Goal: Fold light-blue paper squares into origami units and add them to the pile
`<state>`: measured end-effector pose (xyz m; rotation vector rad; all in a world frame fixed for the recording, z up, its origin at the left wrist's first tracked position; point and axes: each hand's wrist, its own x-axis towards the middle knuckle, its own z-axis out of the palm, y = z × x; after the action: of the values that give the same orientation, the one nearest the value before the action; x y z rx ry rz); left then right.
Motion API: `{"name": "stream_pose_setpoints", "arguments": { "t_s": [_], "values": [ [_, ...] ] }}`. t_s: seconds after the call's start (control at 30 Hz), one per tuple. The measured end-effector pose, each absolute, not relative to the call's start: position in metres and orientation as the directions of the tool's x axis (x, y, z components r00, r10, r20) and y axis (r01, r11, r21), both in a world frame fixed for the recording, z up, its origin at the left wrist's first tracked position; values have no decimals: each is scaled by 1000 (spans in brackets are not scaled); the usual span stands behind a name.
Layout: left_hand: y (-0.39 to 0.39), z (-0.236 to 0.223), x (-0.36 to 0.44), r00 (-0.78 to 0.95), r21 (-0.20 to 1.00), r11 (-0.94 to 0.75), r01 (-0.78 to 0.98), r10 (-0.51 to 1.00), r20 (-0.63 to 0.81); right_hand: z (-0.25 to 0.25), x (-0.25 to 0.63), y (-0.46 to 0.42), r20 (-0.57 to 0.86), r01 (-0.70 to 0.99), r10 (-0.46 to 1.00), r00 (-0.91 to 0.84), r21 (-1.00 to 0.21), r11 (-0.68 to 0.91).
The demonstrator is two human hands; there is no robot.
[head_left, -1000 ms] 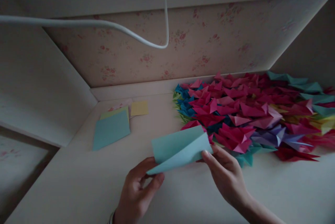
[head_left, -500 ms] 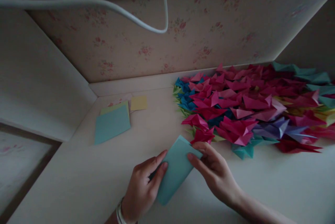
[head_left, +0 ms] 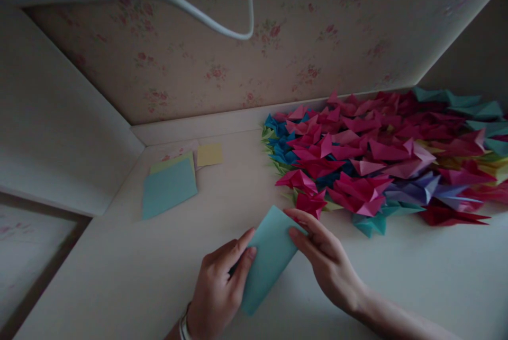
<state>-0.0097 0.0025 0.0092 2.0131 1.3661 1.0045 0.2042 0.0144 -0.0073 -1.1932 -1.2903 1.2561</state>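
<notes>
A folded sheet of turquoise paper (head_left: 270,260), a long rectangle tilted to the upper right, is held between both hands above the white desk (head_left: 130,282). My left hand (head_left: 222,276) pinches its left long edge between thumb and fingers; a bracelet circles that wrist. At the upper right corner, my right hand (head_left: 323,255) grips the paper, thumb on top and fingers behind. The fingertips under the paper are hidden. Just beyond the right hand lies a large heap of folded paper pieces (head_left: 357,154) in pink, blue, green, purple, yellow and red.
Flat sheets lie at the left back: a turquoise square (head_left: 170,187) over a yellow-green one, beside a small yellow square (head_left: 209,154). A white cable (head_left: 186,9) hangs across the top before floral wallpaper (head_left: 222,78). A white panel (head_left: 59,112) stands at the left.
My right hand's index finger has stretched out along the paper's top edge, and the thumb has shifted slightly right. The left hand keeps its grip. The view has tilted slightly.
</notes>
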Motion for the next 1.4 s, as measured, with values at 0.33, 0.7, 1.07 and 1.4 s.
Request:
{"name": "stream_pose_setpoints", "arguments": {
  "t_s": [0.33, 0.7, 1.07, 1.4],
  "values": [
    [-2, 9, -9, 286, 743, -415, 525, 908, 305, -3, 203, 17, -14, 56, 999, -50, -998, -11],
    [-6, 8, -10, 194, 762, -367, 533, 930, 312, 2, 193, 21, -273, -337, 959, -83, -898, -284],
    [-13, 2, -4, 114, 735, -371, 568, 919, 377, 7, 176, 3, -223, -458, 902, -370, -801, -386],
    [-12, 0, -3, 115, 683, -439, 583, 877, 466, 7, 183, 11, -306, -367, 923, -232, -851, -375]
  ]
}}
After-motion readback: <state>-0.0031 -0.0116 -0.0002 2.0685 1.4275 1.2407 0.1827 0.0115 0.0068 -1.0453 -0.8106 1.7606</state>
